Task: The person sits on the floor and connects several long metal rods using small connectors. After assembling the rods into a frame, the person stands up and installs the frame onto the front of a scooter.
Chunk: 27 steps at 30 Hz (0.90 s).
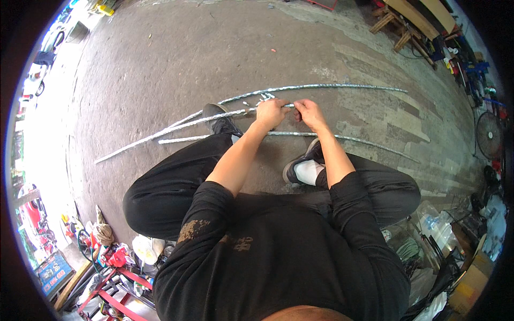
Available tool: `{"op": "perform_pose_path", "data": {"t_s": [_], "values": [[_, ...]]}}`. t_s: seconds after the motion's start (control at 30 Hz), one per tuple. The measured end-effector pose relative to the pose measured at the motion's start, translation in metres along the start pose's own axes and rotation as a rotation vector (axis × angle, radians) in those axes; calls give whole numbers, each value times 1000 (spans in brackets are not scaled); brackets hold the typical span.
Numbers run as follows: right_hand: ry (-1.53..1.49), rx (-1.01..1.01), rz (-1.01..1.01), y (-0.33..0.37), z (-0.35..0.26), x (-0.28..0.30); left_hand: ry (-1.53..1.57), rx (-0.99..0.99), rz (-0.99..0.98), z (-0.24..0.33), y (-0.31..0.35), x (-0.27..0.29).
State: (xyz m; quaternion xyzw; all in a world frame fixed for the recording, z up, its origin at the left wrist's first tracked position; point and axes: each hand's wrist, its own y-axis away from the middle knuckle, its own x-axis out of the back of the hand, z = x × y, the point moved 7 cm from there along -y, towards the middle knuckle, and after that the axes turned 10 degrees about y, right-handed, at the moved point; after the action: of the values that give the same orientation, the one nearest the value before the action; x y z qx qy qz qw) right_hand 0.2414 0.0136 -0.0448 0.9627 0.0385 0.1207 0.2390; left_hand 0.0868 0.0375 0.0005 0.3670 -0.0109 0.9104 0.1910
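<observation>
My left hand [271,113] is closed round a long silvery twisted rod [140,142] near its right end. The rod runs off to the lower left, across my left shoe [215,119]. Close beside it, my right hand [309,115] has its fingers pinched together at the rod's tip; what lies between them is too small to make out. Just beyond my left hand, several small shiny metal pieces [266,97] lie on the floor. A second silvery rod [342,85] stretches behind both hands. The third rod [353,138] lies nearer me, passing under my forearms.
I sit cross-legged on a concrete floor [214,48]. A wooden stand [388,21] is at the far right, with a fan [488,134] at the right edge. Red-framed clutter [120,299] is at lower left; plastic bags and a cardboard box [474,283] are at lower right.
</observation>
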Motion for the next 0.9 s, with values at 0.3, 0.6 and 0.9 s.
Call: {"op": "perform_pose_path", "data": {"t_s": [0.3,0.6,0.9], "values": [[450,-67,262,-9,6,2,-65,-189,272,4,11,-6],[-367,-271,-81,-25,9,-11,125,121,-103,-15,-7,22],[799,358,292,-79,-9,-83,312,248,-273,-85,11,60]]}}
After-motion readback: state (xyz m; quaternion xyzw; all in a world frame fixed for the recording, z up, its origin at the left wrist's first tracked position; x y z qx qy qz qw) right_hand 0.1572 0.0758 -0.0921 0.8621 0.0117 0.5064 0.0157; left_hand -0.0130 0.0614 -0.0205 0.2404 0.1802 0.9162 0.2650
